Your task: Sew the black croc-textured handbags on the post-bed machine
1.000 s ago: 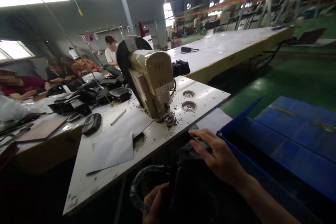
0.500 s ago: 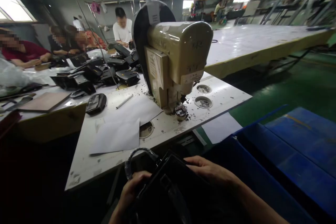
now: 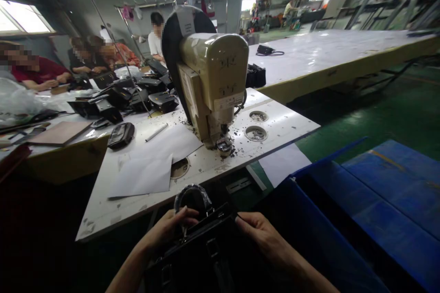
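Close to my body, below the front edge of the white machine table [image 3: 137, 213], I hold a black handbag [image 3: 195, 256]. One of its handles [image 3: 194, 187] is wrapped in clear plastic and arches up at the top. My left hand [image 3: 177, 222] grips the bag's top edge by the base of that handle. On the other side, my right hand [image 3: 257, 229] is closed on the upper right corner, its thumb on the near face. The bag's lower part is lost in shadow. Beyond it stands a beige punching or riveting machine [image 3: 216, 68].
White paper sheets [image 3: 140, 176], a white pen [image 3: 156, 132] and a small black pouch [image 3: 121, 135] lie on the machine table. Blue bins [image 3: 388, 183] stand at the right. Several black bags [image 3: 113, 100] are heaped at the left, where people sit working. A long table [image 3: 309, 55] runs behind.
The bag has turned in my hands, and its top edge now lies more level. My left hand has moved higher beside the handle. The view has shifted slightly to the right.
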Demonstrator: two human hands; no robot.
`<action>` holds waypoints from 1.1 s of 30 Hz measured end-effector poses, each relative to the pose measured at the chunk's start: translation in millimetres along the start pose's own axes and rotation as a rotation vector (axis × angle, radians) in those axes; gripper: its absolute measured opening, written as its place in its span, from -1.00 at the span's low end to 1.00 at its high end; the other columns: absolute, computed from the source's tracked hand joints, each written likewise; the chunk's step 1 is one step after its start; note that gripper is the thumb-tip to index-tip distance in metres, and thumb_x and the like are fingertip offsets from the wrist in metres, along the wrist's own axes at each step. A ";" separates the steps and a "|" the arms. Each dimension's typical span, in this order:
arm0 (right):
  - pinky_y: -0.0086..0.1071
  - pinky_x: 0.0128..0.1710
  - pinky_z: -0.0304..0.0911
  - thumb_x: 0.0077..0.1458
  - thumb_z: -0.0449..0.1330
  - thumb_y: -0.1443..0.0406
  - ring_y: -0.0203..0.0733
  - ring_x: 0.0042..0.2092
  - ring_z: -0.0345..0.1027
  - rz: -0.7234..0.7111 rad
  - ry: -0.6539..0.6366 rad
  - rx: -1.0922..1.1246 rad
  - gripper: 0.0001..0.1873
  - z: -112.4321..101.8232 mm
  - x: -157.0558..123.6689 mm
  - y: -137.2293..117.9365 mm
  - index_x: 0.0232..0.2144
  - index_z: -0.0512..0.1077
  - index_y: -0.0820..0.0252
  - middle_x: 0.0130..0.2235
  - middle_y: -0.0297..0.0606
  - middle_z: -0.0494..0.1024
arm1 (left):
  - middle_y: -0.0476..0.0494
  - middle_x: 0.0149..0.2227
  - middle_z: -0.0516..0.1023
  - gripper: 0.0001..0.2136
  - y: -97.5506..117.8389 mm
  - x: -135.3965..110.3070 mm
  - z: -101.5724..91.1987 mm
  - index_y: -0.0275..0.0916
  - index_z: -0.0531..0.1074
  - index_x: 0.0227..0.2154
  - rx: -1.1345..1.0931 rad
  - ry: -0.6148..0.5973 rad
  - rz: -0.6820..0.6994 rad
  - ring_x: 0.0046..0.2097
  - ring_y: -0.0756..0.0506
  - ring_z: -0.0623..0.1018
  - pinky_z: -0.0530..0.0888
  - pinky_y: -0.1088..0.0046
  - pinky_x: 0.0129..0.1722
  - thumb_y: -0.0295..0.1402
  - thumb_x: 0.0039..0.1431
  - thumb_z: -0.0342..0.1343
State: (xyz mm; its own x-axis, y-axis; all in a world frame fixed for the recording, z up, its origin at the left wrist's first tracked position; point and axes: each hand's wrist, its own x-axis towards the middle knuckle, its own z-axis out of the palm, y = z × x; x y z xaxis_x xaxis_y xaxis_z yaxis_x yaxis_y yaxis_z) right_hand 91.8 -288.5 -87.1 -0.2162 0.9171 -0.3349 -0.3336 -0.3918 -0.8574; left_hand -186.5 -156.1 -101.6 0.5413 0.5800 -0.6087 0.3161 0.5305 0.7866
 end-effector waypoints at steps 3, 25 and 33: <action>-0.45 -0.45 -0.02 0.23 0.24 -0.11 -0.38 -0.46 0.07 -0.025 0.023 -0.073 -0.45 -11.6 -9.3 1.2 -0.35 0.53 0.31 -0.47 -0.37 0.36 | -0.35 0.05 0.63 -0.35 16.6 -10.3 -1.7 -0.32 0.50 0.10 0.121 0.190 0.040 -0.22 -0.15 0.65 0.56 0.32 -0.16 0.17 0.22 0.13; -0.48 -0.46 -0.05 0.19 0.32 -0.03 -0.39 -0.45 0.02 -0.128 0.073 0.158 -0.55 -52.2 42.0 -31.5 -0.38 0.56 0.29 -0.48 -0.39 0.32 | -0.21 0.31 0.45 -0.35 138.7 -6.9 91.2 0.04 0.30 0.35 0.938 -0.017 0.523 0.27 -0.39 0.46 0.36 0.06 0.29 0.04 0.23 0.20; -0.46 -0.47 -0.07 0.09 0.39 -0.02 -0.39 -0.48 -0.04 -0.095 0.044 0.225 -0.56 -62.9 95.6 -50.4 -0.40 0.60 0.30 -0.52 -0.40 0.28 | -0.17 0.13 0.61 -0.49 176.6 22.3 79.4 0.05 0.49 0.20 0.958 0.090 0.521 0.05 -0.33 0.63 0.52 0.21 0.07 0.04 0.22 0.22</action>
State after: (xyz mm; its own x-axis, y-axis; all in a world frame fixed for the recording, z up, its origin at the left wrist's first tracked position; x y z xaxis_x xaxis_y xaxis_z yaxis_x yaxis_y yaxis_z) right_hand 145.7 -176.5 -100.5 -0.1357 0.9510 -0.2780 -0.5475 -0.3058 -0.7789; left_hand -56.8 -98.5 32.0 0.7376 0.6577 -0.1529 0.5612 -0.4712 0.6804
